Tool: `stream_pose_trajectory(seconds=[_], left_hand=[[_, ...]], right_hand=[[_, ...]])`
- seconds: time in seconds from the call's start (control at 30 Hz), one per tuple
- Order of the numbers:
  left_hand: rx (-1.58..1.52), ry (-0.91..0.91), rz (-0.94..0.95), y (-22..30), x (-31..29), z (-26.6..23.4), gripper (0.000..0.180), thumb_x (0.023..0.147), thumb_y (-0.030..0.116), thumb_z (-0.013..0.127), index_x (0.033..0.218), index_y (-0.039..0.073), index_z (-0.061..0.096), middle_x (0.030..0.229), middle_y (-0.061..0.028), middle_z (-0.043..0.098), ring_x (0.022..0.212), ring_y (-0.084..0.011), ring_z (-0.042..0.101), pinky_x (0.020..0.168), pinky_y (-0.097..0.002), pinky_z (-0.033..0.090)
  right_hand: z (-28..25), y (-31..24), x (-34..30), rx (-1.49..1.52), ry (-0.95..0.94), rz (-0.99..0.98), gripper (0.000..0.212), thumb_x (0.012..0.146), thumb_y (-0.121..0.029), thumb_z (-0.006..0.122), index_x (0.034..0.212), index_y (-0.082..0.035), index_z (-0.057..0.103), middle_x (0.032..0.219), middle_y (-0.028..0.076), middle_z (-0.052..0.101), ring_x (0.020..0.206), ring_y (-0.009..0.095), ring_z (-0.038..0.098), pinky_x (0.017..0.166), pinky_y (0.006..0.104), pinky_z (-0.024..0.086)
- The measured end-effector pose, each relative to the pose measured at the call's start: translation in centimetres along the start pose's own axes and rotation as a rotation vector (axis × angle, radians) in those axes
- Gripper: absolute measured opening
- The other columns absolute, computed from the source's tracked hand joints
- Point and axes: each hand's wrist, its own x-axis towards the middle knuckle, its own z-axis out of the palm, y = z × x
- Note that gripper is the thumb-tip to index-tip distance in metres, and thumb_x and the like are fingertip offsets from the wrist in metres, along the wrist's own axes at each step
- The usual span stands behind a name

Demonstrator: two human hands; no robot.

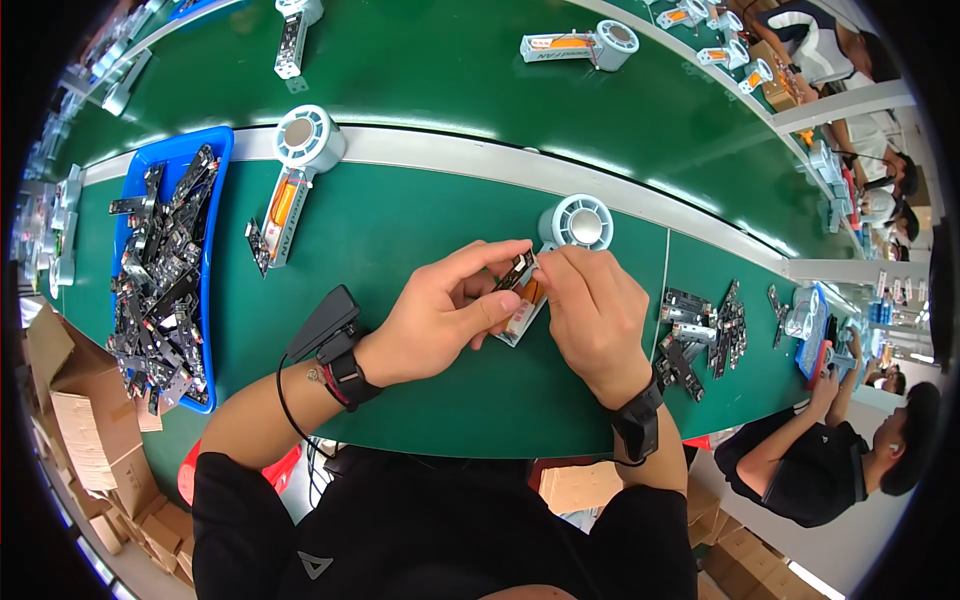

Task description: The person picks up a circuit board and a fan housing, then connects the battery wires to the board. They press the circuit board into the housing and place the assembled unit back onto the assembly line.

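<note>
A light-blue handheld fan (577, 222) with an opened handle lies in front of me, its round head pointing away. Between thumb and fingers, my left hand (450, 305) pinches a small black circuit board (517, 270) above the handle. My right hand (598, 315) is closed at the board's far end, fingertips pressed together close to the fan head; what they grip there is too small to make out. Part of the handle, with an orange battery (530, 291) inside, shows under my fingers. Farther left lies another opened fan (308, 140), a circuit board (258, 248) beside its handle.
A blue tray (207, 300) heaped with circuit boards stands at the left. Loose boards (700, 330) lie in piles at the right. Beyond a metal rail, more fans (608, 45) rest on a green belt. A co-worker (820, 460) sits at the far right.
</note>
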Motion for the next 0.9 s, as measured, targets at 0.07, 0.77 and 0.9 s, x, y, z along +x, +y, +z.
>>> stream_pose_trajectory(seconds=[0.07,0.77,0.9], left_hand=[[0.037,0.013,0.013,0.1,-0.1,-0.2,0.047,0.102,0.006,0.061,0.149,0.006,0.051,0.117,-0.0054,0.059,0.082,-0.0084,0.062,0.058,-0.0216,0.049],[0.263,0.058,0.055,-0.3,-0.9,-0.2,0.042,0.099,0.008,0.063,0.140,0.003,0.057,0.108,-0.0079,0.062,0.086,-0.0149,0.063,0.071,-0.0291,0.054],[0.363,0.136,0.212,-1.5,-1.4,1.6,0.039,0.098,0.005,0.062,0.138,0.002,0.057,0.113,-0.0118,0.063,0.099,-0.0195,0.063,0.087,-0.0331,0.052]], right_hand=[[0.0,-0.1,0.3,-0.017,-0.013,-0.010,0.025,0.075,0.003,0.080,0.097,-0.001,0.069,0.091,0.009,0.067,0.072,0.025,0.066,0.058,0.0346,0.053],[-4.1,-1.4,1.5,0.195,-0.271,0.335,0.023,0.083,-0.002,0.080,0.104,-0.004,0.072,0.091,0.009,0.067,0.074,0.023,0.067,0.064,0.0316,0.055],[-5.2,-1.1,0.4,0.464,-0.418,0.513,0.021,0.084,0.002,0.078,0.104,-0.002,0.073,0.092,0.011,0.067,0.077,0.019,0.069,0.067,0.0293,0.057]])
